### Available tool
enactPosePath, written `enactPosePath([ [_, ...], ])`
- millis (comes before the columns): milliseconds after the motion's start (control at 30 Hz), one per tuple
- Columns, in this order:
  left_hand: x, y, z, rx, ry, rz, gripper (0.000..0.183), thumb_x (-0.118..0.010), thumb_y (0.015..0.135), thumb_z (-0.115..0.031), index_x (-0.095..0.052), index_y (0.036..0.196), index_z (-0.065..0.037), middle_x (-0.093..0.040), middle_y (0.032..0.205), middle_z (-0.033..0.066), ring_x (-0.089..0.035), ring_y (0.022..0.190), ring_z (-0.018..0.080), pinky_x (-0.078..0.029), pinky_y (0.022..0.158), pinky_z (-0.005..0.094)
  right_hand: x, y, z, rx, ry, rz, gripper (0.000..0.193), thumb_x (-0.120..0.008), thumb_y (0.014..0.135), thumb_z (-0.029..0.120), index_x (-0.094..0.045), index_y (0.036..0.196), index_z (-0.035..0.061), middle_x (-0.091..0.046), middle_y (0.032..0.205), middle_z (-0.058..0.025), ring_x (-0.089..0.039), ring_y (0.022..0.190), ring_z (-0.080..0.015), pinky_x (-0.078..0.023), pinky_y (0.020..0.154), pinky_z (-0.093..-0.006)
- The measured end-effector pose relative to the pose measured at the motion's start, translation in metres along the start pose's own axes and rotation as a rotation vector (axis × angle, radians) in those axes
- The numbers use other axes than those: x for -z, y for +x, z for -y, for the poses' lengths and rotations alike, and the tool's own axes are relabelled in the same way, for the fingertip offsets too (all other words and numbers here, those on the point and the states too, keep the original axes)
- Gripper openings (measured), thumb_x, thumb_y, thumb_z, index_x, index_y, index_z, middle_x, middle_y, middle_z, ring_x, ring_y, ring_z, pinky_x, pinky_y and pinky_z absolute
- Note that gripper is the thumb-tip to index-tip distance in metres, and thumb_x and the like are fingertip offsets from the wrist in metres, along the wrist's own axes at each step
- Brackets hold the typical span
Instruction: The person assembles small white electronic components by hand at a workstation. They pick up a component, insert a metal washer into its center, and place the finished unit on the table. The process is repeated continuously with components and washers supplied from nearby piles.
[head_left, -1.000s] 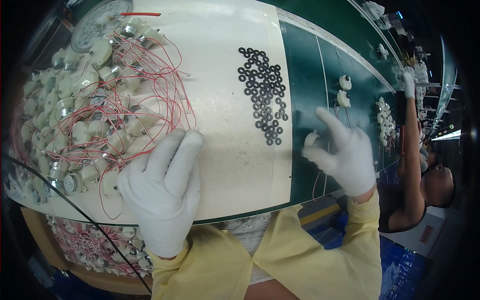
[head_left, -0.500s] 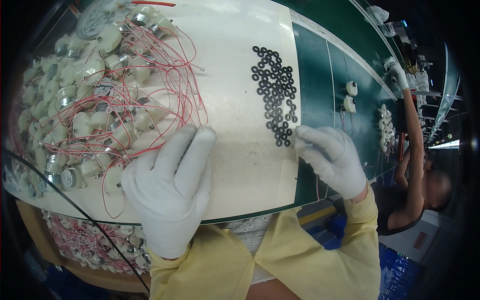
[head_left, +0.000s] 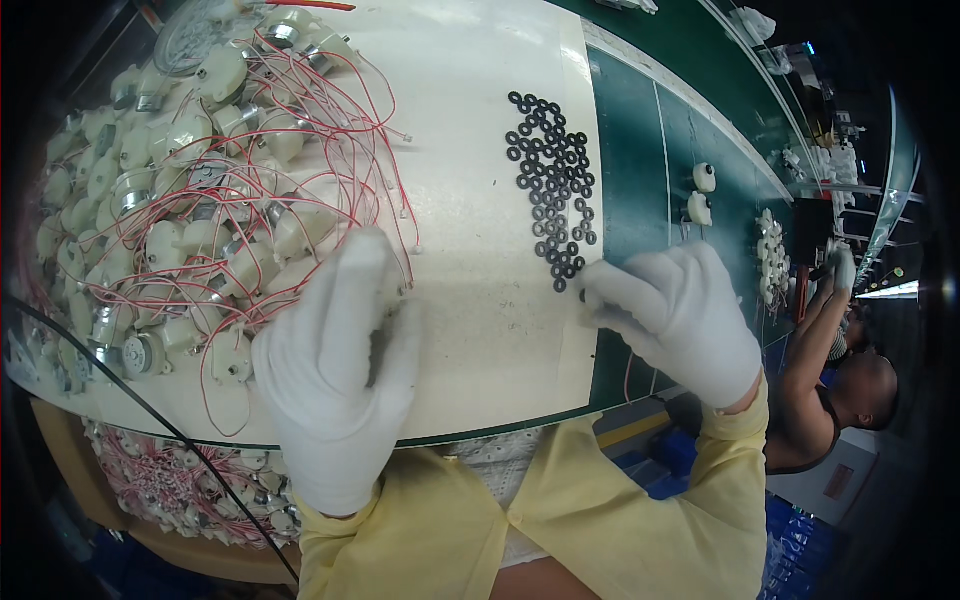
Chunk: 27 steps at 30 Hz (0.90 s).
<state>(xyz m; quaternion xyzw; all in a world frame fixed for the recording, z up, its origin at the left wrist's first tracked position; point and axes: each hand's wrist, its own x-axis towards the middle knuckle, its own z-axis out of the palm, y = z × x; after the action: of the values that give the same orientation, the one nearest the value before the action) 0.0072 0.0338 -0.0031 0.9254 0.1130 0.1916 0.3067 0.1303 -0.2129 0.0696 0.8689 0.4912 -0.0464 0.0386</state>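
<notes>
My left hand (head_left: 335,380), in a white glove, hovers at the near edge of a heap of small cream-coloured geared motors (head_left: 205,240) with red and white wires (head_left: 365,170). Its thumb stands apart from the outstretched fingers, and nothing shows between them. To the right, my gloved right hand (head_left: 685,315) is closed in a pinch. A small black ring (head_left: 583,295) shows at its fingertips. Just beyond it lies a loose patch of similar black rings (head_left: 550,180) on the white sheet. A red wire (head_left: 627,380) shows below the right hand; its other end is hidden.
The white sheet (head_left: 455,200) covers part of a green worktop (head_left: 630,150). Two cream motors (head_left: 700,208) stand there, with several more (head_left: 770,260) farther right. A box of wired motors (head_left: 190,485) sits below the table's left edge. A co-worker (head_left: 810,400) is at the right.
My left hand's thumb and fingers have spread and shifted slightly left. My right fingertips have moved a little left, with the hand's back turned more upward. The co-worker's raised arm has come down.
</notes>
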Motion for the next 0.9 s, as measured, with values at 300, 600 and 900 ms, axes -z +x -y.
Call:
enactPosePath([
  [300,-0.002,-0.007,0.009,-0.035,0.027,-0.01,0.063,-0.083,0.082,-0.002,-0.062,0.141,-0.001,-0.075,0.114,0.01,-0.058,0.074,0.0195,-0.05,0.071,0.0312,0.008,-0.005,0.005,0.019,-0.104,0.146,0.034,-0.074,0.079,0.019,-0.069,0.112,0.0132,-0.056,0.074,0.0,-0.06,0.065,-0.0214,-0.043,0.063,-0.0357],
  [600,-0.007,-0.008,0.014,0.0,-0.155,-0.048,0.068,-0.085,0.081,-0.007,-0.06,0.144,-0.001,-0.074,0.099,0.0108,-0.059,0.067,0.0231,-0.048,0.067,0.0366,0.016,-0.004,-0.001,0.133,-0.221,0.198,0.018,-0.068,0.084,0.02,-0.066,0.099,0.0103,-0.052,0.07,-0.0009,-0.059,0.066,-0.0201,-0.042,0.062,-0.0351],
  [900,-0.007,-0.007,0.016,-0.031,-0.183,-0.009,0.062,-0.086,0.083,-0.014,-0.063,0.139,0.0,-0.073,0.097,0.0113,-0.062,0.07,0.0247,-0.05,0.068,0.0372,0.004,-0.012,0.0,0.078,-0.219,0.149,0.021,-0.074,0.086,0.025,-0.068,0.095,0.0083,-0.056,0.069,-0.0028,-0.061,0.063,-0.0215,-0.045,0.057,-0.0381],
])
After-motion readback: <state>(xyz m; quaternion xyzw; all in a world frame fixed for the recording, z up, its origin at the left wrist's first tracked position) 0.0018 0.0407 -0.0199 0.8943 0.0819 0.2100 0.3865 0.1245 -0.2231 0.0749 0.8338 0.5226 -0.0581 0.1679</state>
